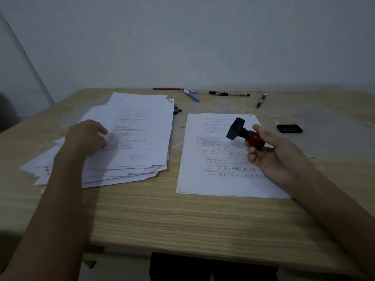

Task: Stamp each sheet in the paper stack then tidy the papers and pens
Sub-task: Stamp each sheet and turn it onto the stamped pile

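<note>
Dim light over the wooden table (154,209), and both hands are at work. The right hand (272,153) has its fingers curled round the red handle of the stamp (244,132), holding it in the air on its side, black rectangular base pointing left and up, above the single sheet (219,175). That sheet lies flat on the right half of the table, printed and handwritten lines across it, its lower right part hidden under the forearm.

Over on the left, the left hand (89,136) rests on top of the paper stack (140,138), fingers bent down onto the top page; whether they pinch its edge I cannot tell. The stack is loose and fanned, corners poking out at the left and the near side, and the top page carries a faint bluish mark low down.

Right of the single sheet, well apart from it, sits the ink pad (289,128), a shallow black tray lying open; what it holds is too dark to read.

Along the far edge, pens are scattered: a red pen (166,88), a blue pen (191,95) lying at an angle, a clear pen (229,94) with black fittings, and a black marker (261,100) off on its own. A small dark object (177,110) peeks out beside the stack's far right corner, too small to identify.
</note>
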